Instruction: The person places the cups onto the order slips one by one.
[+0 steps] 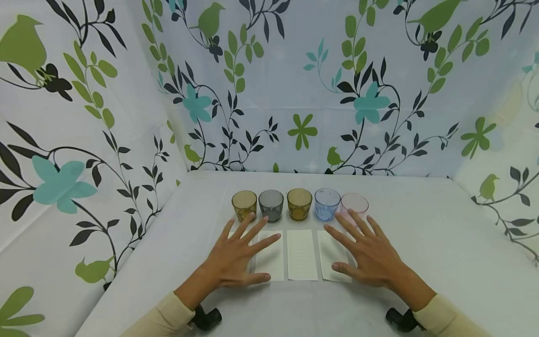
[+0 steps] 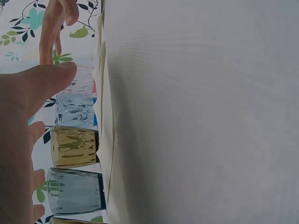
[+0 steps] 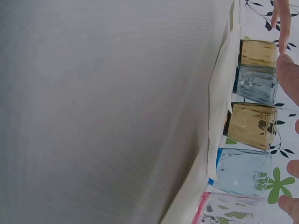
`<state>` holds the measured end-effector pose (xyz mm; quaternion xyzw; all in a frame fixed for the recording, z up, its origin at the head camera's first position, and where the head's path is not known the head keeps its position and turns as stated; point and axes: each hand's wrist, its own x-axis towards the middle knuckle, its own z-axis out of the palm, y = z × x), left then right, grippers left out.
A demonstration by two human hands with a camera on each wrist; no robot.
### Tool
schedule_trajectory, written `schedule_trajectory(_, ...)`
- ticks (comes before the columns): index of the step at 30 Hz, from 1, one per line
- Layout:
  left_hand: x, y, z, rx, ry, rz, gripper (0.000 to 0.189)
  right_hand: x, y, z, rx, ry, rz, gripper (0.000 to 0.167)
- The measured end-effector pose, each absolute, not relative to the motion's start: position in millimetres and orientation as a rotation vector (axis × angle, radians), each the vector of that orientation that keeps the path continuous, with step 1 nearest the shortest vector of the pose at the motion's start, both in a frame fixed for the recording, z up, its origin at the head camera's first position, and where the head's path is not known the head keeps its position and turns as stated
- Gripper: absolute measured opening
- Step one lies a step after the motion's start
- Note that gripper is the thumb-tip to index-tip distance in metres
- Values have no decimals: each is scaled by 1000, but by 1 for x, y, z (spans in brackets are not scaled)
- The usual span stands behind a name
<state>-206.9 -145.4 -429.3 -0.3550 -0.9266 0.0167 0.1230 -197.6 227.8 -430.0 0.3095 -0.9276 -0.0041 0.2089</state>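
Observation:
My left hand, fingers straight and spread, is over the left end of a row of cream paper strips. My right hand, also spread and holding nothing, overlaps the right end of that row. Behind the strips stands a line of upright tumblers: an amber glass, a grey glass, a second amber glass, a blue glass and a pale pink glass. In the head view, fingertips of each hand overlap the lower parts of the outer glasses. The outer strips are partly hidden beneath the hands.
A white cloth covers the table. Patterned curtains with leaves, birds and flowers rise behind it and along both sides. A small black wrist camera sits under the left wrist, and another camera under the right.

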Motion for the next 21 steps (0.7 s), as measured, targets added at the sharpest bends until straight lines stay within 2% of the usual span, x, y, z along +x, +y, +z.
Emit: schedule_trajectory(21, -213, -144, -428, -999, -2707, -59, 91, -203, 219, -423, 824, -2586, 84, 86)
